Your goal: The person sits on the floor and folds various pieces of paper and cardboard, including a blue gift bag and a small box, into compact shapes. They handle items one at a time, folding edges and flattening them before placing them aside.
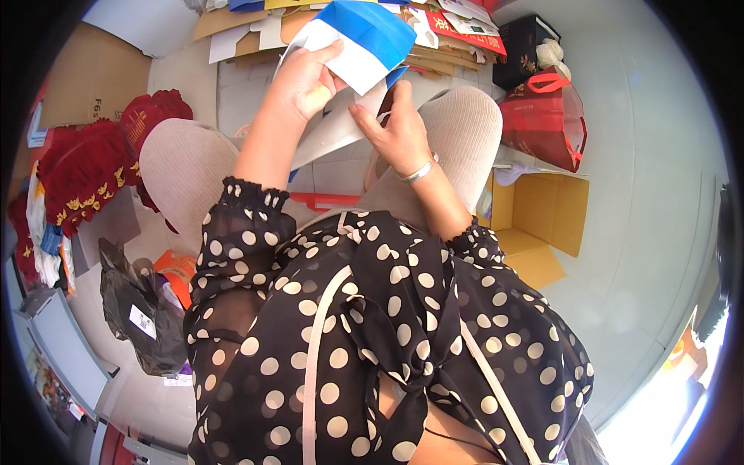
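Observation:
A blue and white paperboard box point(366, 49), partly unfolded, is held up in front of my knees. My left hand point(311, 78) grips its white side, with the thumb lying on top. At its lower right, my right hand point(398, 131) pinches a white flap point(372, 99) between thumb and fingers. A long white panel point(331, 136) hangs below and between the hands. Whether that panel belongs to the same box I cannot tell. The far ends of the left fingers are hidden behind the board.
Flattened cardboard point(442, 58) is stacked beyond the box. To the right are a red bag point(543, 119), a black box point(520, 49) and an open carton point(540, 209). Dark red fabric point(87, 168) and a black plastic bag point(139, 319) lie on the left.

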Tool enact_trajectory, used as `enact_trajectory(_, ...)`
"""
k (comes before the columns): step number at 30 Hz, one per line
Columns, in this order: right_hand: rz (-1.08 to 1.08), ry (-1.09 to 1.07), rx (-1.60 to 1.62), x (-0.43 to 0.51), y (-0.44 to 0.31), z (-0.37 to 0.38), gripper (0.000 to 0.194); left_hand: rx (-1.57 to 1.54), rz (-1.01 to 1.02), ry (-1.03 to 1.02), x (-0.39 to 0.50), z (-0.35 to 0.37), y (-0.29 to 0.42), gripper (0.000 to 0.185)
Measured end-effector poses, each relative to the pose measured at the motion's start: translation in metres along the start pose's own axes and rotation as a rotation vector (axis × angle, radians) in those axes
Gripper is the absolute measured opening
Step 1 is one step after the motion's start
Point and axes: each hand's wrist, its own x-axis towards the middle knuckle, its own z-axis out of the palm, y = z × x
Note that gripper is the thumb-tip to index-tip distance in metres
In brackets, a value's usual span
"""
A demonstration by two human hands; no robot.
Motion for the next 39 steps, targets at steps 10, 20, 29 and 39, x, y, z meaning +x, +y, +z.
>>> enact_trajectory(10,-0.461,0.324,-0.340,0.012,-0.005,-0.021,0.103,0.013,0.112,0.037,-0.016,0.011,-0.007,0.034)
enact_trajectory(20,-0.569,0.179,-0.656,0.027,-0.037,-0.012,0.076,0.059,0.079,-0.060,-0.022,0.010,-0.008,0.030)
enact_trajectory(29,-0.631,0.203,-0.640,0.040,-0.029,-0.027,0.043,-0.149,0.183,0.055,-0.009,-0.004,0.000,0.047)
enact_trajectory(39,-0.475,0.136,-0.158,0.046,-0.027,-0.057,0.028,-0.013,0.268,0.030,-0.006,0.001,0.022,0.056)
